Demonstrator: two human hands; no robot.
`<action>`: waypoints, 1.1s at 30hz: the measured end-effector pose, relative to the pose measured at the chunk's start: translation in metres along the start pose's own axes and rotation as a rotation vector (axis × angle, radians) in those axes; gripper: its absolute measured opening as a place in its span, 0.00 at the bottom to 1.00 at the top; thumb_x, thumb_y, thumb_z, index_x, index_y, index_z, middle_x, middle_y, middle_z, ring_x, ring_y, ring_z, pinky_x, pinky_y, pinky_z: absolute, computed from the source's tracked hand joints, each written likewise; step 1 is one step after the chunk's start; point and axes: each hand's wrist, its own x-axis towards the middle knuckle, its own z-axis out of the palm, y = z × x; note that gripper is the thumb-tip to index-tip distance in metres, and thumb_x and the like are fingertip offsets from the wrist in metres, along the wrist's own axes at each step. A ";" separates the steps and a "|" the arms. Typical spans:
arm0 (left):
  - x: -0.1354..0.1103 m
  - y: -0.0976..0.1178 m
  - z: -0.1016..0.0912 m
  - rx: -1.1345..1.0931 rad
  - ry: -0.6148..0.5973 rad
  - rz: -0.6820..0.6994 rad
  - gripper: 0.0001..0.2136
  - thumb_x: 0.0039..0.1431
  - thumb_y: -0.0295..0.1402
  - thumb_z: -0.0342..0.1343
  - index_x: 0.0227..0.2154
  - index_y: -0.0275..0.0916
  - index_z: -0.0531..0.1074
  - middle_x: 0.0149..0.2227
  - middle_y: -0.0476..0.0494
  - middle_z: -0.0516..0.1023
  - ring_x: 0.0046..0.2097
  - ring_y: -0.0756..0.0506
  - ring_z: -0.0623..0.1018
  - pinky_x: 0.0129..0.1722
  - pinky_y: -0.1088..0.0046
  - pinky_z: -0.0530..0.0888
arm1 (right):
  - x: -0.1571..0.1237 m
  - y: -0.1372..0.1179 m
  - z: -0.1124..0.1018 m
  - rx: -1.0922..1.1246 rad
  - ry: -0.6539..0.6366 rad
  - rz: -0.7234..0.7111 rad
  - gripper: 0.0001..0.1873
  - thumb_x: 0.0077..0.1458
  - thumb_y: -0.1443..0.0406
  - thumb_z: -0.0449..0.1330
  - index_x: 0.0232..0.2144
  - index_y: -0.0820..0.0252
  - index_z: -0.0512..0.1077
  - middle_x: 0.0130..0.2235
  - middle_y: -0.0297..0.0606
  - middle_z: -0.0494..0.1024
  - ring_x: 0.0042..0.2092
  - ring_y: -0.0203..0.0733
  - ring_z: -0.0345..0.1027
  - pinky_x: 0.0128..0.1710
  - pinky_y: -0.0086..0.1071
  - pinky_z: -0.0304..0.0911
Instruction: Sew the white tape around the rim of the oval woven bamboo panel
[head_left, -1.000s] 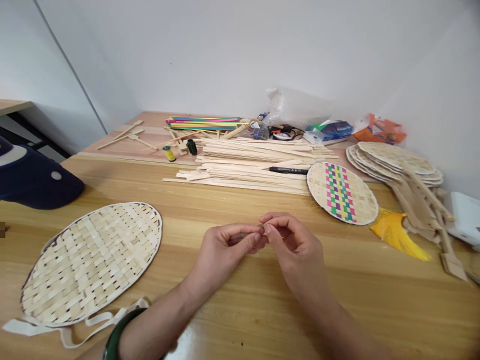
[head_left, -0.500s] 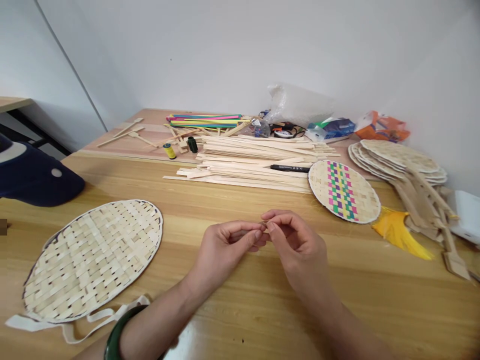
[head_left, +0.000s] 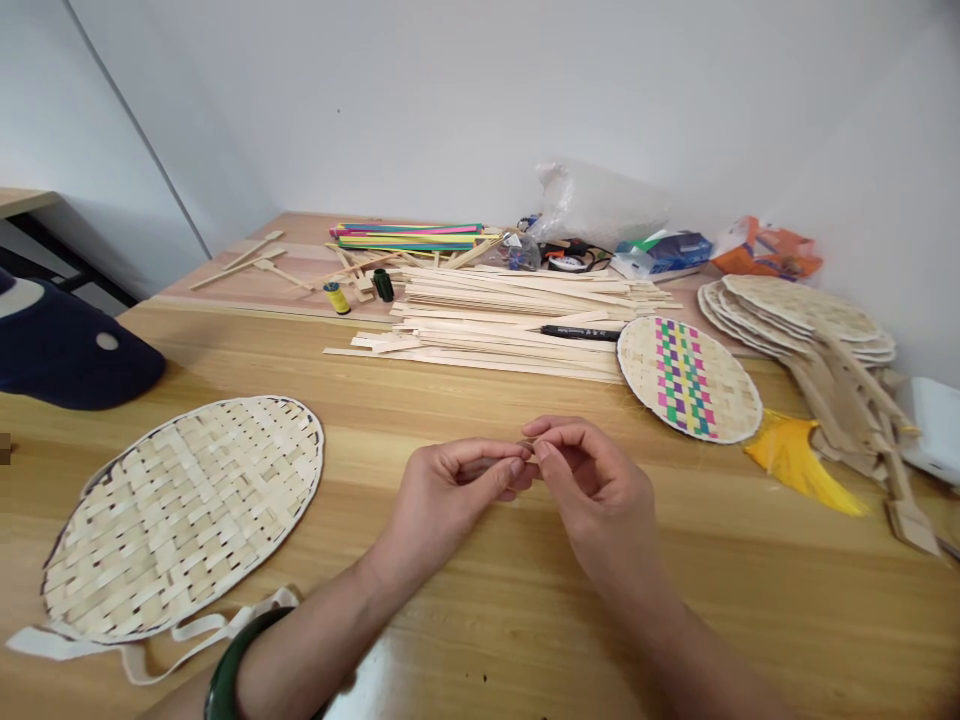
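My left hand [head_left: 461, 485] and my right hand [head_left: 592, 490] meet over the middle of the wooden table, thumbs and forefingers pinched tip to tip. Whatever they pinch is too small to make out. On my left wrist is a dark green bangle [head_left: 225, 672]. To the left lies a woven oval fan panel [head_left: 187, 515] of pale strips with a white edging. A loose white ribbon [head_left: 202, 630] trails from its lower edge. Right of my hands rests a smaller woven fan [head_left: 686, 380] with pink, green, purple and yellow checks.
Behind my hands lie pale bamboo strips [head_left: 495, 300] with a black marker [head_left: 577, 332] on them. Yellow [head_left: 337, 297] and dark green [head_left: 383, 285] thread spools stand nearby. At right are stacked woven panels [head_left: 802, 310], wooden handles [head_left: 892, 470] and a yellow tassel [head_left: 806, 465]. A navy cap [head_left: 82, 350] sits left.
My hands keep nearly the same pinched pose. The view has shifted very slightly, and nothing on the table has visibly moved.
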 end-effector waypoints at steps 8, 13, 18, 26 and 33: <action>-0.002 0.001 0.001 -0.006 0.007 -0.006 0.06 0.45 0.32 0.69 0.28 0.38 0.83 0.29 0.47 0.85 0.33 0.45 0.84 0.35 0.75 0.81 | 0.000 0.001 0.000 0.001 -0.007 -0.005 0.06 0.58 0.64 0.60 0.29 0.58 0.71 0.39 0.37 0.75 0.33 0.35 0.72 0.32 0.27 0.72; -0.001 -0.001 -0.001 0.005 0.017 -0.013 0.07 0.46 0.33 0.69 0.29 0.38 0.82 0.30 0.46 0.85 0.33 0.44 0.84 0.36 0.73 0.81 | 0.000 0.004 0.000 -0.017 0.002 -0.019 0.06 0.58 0.63 0.60 0.29 0.58 0.71 0.39 0.38 0.76 0.35 0.36 0.73 0.33 0.27 0.72; -0.001 0.000 -0.001 -0.011 -0.010 0.003 0.05 0.47 0.32 0.68 0.29 0.40 0.83 0.30 0.48 0.85 0.32 0.47 0.84 0.33 0.78 0.80 | 0.001 0.005 0.001 -0.010 0.024 -0.058 0.06 0.58 0.64 0.59 0.29 0.57 0.71 0.38 0.38 0.76 0.36 0.37 0.73 0.33 0.28 0.72; -0.001 0.000 0.000 -0.019 -0.011 0.004 0.03 0.49 0.29 0.67 0.29 0.40 0.83 0.29 0.49 0.85 0.32 0.49 0.84 0.33 0.82 0.80 | 0.000 -0.001 0.000 0.001 -0.009 0.032 0.05 0.58 0.65 0.59 0.29 0.58 0.71 0.40 0.36 0.75 0.34 0.33 0.72 0.33 0.26 0.72; -0.002 0.001 0.000 -0.026 -0.016 0.011 0.03 0.48 0.28 0.67 0.29 0.39 0.83 0.30 0.49 0.85 0.32 0.49 0.84 0.34 0.82 0.80 | 0.000 -0.005 -0.001 -0.030 -0.015 0.038 0.05 0.58 0.66 0.58 0.29 0.58 0.71 0.40 0.36 0.75 0.34 0.33 0.72 0.34 0.27 0.73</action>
